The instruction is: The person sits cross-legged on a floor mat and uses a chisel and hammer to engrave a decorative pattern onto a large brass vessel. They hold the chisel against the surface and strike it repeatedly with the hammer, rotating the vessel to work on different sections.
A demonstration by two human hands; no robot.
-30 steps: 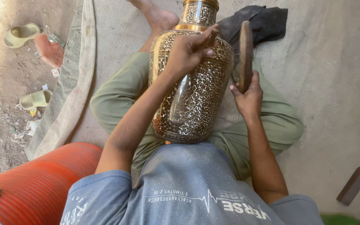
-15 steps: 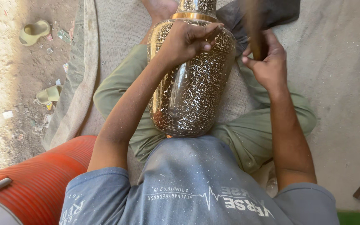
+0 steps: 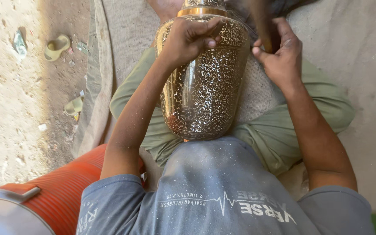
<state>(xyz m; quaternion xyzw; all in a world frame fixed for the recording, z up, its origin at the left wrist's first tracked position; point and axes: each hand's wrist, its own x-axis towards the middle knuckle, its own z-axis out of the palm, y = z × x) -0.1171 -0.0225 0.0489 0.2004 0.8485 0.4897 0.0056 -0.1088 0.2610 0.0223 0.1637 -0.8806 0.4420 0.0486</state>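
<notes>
- The brass vase (image 3: 205,82) loses its neck and mouth to the far edge.
- The left hand (image 3: 188,39) covers part of the vase's shoulder.
- The dark tool (image 3: 264,21) in the right hand (image 3: 279,54) is motion-blurred; its kind cannot be told.
- The orange ribbed container (image 3: 53,196) is cut off at the near left corner.

We see no screens or signs here. On the dusty ground at far left lies a small crumpled wrapper (image 3: 19,43), pale greenish and shiny, on its own near the top of the view. A little right of it, just beside the edge of the cloth mat, sits a tiny flat scrap of packaging (image 3: 82,47), silvery with a touch of red. Lower down we spot a small white scrap (image 3: 42,127) on the dirt; whether it is paper or plastic we cannot tell.
</notes>
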